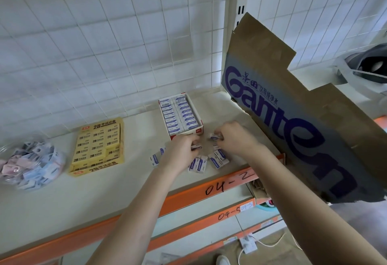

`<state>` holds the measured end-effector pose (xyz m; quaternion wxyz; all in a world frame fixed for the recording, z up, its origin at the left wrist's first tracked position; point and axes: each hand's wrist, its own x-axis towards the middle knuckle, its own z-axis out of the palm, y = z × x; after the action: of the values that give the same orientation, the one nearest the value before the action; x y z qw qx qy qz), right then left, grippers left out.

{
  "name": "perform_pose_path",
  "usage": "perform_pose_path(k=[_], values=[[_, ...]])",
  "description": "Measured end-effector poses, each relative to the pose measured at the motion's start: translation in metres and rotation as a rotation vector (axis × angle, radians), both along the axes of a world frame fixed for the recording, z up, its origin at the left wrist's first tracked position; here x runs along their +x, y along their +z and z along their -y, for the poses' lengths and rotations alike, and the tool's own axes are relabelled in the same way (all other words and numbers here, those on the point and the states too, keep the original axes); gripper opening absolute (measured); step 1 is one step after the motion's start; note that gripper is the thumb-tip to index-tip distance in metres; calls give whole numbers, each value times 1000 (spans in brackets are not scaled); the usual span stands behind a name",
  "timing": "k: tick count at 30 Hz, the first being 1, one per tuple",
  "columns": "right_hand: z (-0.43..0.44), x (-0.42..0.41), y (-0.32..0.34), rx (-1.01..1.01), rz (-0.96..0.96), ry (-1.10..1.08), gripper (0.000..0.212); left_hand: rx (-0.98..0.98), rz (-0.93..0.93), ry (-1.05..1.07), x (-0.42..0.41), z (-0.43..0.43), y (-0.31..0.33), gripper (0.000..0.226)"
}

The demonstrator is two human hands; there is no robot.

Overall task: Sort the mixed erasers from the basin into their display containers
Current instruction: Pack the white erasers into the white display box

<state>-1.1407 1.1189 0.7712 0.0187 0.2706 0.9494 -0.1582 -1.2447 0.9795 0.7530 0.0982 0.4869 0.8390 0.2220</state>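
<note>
Your left hand [179,149] reaches over the shelf [104,197] with its fingers [191,141] curled down and closed in a pinch on a small blue-sleeved eraser [195,147], held just off the shelf surface. Your right hand [236,137] sits just beside it, its fingers [222,133] likewise bent and pinching a second blue-sleeved eraser [215,137]; the two pinched pieces are close to each other but apart. Directly beyond both sets of fingertips stands the white display box [186,133], open-topped and packed with two rows of the same blue-and-white erasers, its front wall nearly touching your left knuckles. Below your fingers, towards your wrists, the loose erasers [198,164] lie scattered flat on the shelf: a pair under your left palm, a small cluster under your right wrist, and one stray eraser [154,158] just to the left of your left hand. Further left of your left fingers, well apart from them, is the yellow 2B box [94,169], filled with yellow erasers in neat rows. Further left again, at the edge of view, sits the clear basin [60,166], holding a jumble of pale pink and blue pieces too blurred to tell apart. To the right of your right fingers a large torn cardboard sheet [293,122] with blue lettering leans up over the shelf, close to your right forearm. The orange strip [188,195] along the shelf front runs beneath both forearms and bears the handwritten mark 04-2.
</note>
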Motion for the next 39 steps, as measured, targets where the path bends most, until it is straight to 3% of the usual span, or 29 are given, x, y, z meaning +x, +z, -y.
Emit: perform_pose_path(k=[5, 12, 17, 20, 24, 29, 32, 39], values=[[-3, 1, 6, -26, 21, -4, 29, -2, -14, 15, -8, 16, 1, 46], [9, -9, 6, -137, -51, 110, 28, 110, 39, -22, -19, 24, 1, 27], [13, -9, 10, -139, -18, 210, 32, -130, -67, -366, -30, 25, 20, 53], [12, -10, 7, -122, -20, 219, 31, -242, -139, -461, -34, 18, 23, 45], [4, -9, 6, -118, -32, 193, 30, -257, -183, -401, -45, 17, 19, 32], [-7, -9, 22, -204, -113, 199, 27, 45, -102, -290, -47, 31, 23, 29], [-12, -21, 34, -185, -208, 160, 26, 195, -73, -104, -61, 30, 32, 30], [-16, -80, 43, -107, -307, 124, 27, 180, -90, 130, -105, -3, 44, 31]])
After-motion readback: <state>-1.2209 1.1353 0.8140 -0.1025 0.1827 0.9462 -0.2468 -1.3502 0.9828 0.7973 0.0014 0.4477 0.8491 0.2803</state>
